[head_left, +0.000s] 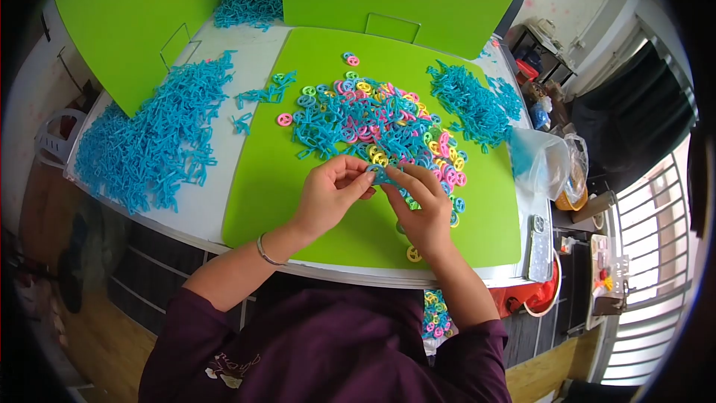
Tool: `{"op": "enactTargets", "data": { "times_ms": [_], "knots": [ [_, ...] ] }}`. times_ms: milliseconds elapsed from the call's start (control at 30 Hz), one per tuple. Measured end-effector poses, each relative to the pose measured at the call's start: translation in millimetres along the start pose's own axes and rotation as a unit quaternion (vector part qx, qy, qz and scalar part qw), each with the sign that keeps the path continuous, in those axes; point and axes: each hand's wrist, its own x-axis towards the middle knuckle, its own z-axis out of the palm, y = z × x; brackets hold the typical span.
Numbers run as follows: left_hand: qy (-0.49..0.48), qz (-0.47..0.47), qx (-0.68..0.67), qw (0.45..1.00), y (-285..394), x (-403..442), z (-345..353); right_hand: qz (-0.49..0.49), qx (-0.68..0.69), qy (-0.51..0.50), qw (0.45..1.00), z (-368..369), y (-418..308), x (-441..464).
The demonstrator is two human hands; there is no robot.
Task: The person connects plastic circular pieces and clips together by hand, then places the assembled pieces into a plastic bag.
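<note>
Close to the near side of the green mat (276,209), my left hand (333,190) and my right hand (419,205) meet with fingertips pinched. Between them is a small blue plastic piece (380,175), partly covered by the fingers, so its full shape is hidden. Just beyond lies a mixed pile of small spoked plastic wheels (449,154) in pink, yellow, green and blue, with blue forked plastic pieces (317,130) heaped among them. A lone yellow wheel (414,254) rests below my right hand.
Large heaps of blue plastic pieces lie on the left (160,138) and right (470,104) of the table. Two green boards (142,22) with wire stands rise at the back. A phone (536,246) sits at the right edge, near a clear plastic bag (538,160).
</note>
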Motion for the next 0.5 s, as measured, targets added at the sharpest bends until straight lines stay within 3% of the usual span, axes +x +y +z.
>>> {"op": "enactTargets", "data": {
  "times_ms": [67,267,500],
  "knots": [
    [-0.003,-0.011,-0.013,1.0,-0.5,0.7,-0.5,-0.026,0.012,0.032,0.999,3.5,3.7,1.1],
    [-0.018,-0.053,-0.01,0.998,-2.7,0.7,-4.6,-0.089,-0.038,-0.023,0.995,0.4,5.8,-0.7],
    [0.0,-0.108,-0.123,0.986,-6.3,-0.2,-2.9,-0.081,-0.082,0.001,0.993,8.3,2.1,-7.2]
  ]
}}
